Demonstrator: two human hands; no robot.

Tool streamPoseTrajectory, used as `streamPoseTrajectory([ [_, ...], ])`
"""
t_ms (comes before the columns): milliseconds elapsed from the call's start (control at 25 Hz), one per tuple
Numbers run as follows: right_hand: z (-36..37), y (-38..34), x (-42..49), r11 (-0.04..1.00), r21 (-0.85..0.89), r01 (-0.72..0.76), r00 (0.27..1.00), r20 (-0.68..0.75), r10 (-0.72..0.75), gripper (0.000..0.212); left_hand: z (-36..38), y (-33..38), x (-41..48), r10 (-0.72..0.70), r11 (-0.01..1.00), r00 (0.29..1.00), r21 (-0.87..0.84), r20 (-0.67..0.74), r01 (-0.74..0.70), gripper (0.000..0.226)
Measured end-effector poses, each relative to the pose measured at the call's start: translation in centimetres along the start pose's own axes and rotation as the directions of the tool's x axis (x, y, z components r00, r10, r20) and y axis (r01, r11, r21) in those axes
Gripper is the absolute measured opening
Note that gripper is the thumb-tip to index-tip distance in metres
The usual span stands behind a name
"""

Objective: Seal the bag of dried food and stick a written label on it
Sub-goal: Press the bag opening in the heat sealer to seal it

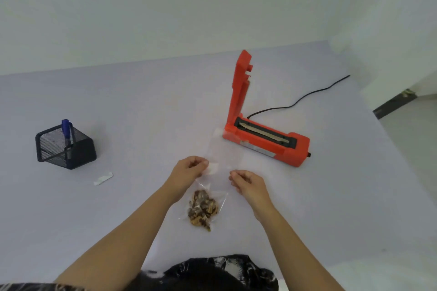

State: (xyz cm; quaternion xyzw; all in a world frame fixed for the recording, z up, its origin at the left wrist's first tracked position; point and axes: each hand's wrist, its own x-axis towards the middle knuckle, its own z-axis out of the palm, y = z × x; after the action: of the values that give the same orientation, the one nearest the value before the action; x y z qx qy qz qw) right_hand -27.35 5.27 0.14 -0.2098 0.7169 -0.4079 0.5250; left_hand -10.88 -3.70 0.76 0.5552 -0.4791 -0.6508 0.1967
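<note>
A clear plastic bag (222,156) lies on the table, its open end reaching toward the sealer, with brown dried food (202,208) bunched at its near end. My left hand (189,171) pinches the bag's left edge and my right hand (246,183) pinches its right edge, both about midway along the bag. The orange heat sealer (267,142) stands just beyond the bag with its arm raised upright. A small white label strip (103,179) lies on the table to the left. A blue pen (66,131) stands in a black mesh holder (65,146).
The sealer's black power cord (300,99) runs back right across the table. The table's right edge drops to the floor at the far right. A wall closes the back. My dark patterned clothing (212,271) shows at the bottom.
</note>
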Motion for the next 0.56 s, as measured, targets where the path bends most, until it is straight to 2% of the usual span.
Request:
streamPoseTrajectory([
  [80,-2.1,0.1,-0.3,0.999,0.047,0.012,0.999,-0.054,-0.01,0.007,2.2,0.5,0.6,0.01,0.998,0.998,0.069,0.06,-0.014,0.014],
  [320,-6.5,-0.1,-0.9,0.987,0.145,0.065,0.98,-0.196,-0.036,0.007,7.1,2.4,1.7,0.034,0.993,0.983,0.106,0.182,-0.054,0.018],
  [440,-7.4,-0.2,-0.9,0.983,0.171,0.061,0.975,-0.223,-0.021,0.007,8.4,2.8,1.5,0.03,0.995,0.986,0.092,0.165,-0.046,0.023],
  [560,-7.4,-0.2,-1.0,0.981,0.183,0.064,0.971,-0.237,-0.019,0.006,8.8,2.7,1.1,0.036,0.997,0.996,0.061,0.083,-0.041,0.025],
])
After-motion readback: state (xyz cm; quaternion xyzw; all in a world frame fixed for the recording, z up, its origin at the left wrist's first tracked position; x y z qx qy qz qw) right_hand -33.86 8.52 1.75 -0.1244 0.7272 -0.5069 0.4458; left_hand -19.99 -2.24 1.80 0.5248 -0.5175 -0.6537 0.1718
